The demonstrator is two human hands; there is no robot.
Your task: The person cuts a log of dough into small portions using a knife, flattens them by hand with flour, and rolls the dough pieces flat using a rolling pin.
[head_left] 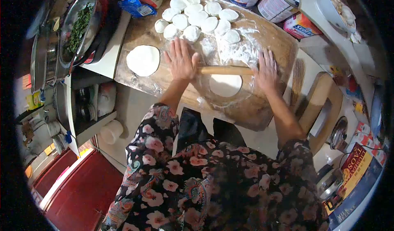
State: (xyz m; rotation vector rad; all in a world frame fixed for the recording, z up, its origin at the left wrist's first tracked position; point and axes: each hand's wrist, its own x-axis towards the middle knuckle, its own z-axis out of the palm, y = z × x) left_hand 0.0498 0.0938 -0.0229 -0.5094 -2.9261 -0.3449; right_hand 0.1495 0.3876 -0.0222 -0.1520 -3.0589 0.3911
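Observation:
A wooden rolling pin (pixel 226 70) lies crosswise over the upper part of a round, flat dough sheet (pixel 225 86) on the floured wooden board (pixel 180 105). My left hand (pixel 182 62) rests palm down on the pin's left end, fingers stretched forward and a little apart. On its right end lies my right hand (pixel 267 71), also flat with the fingers extended. Under each palm the pin's end is hidden. Left of my left hand is a second rolled dough round (pixel 143 61). Several small pale dough pieces (pixel 197 18) sit grouped at the board's far side.
A metal bowl of chopped greens (pixel 81 27) stands at the left. Tins (pixel 276 4) and a red box (pixel 301 25) line the back. Beside the board's right edge lie a small straw brush (pixel 298 78) and a wooden piece with a slot (pixel 322 108).

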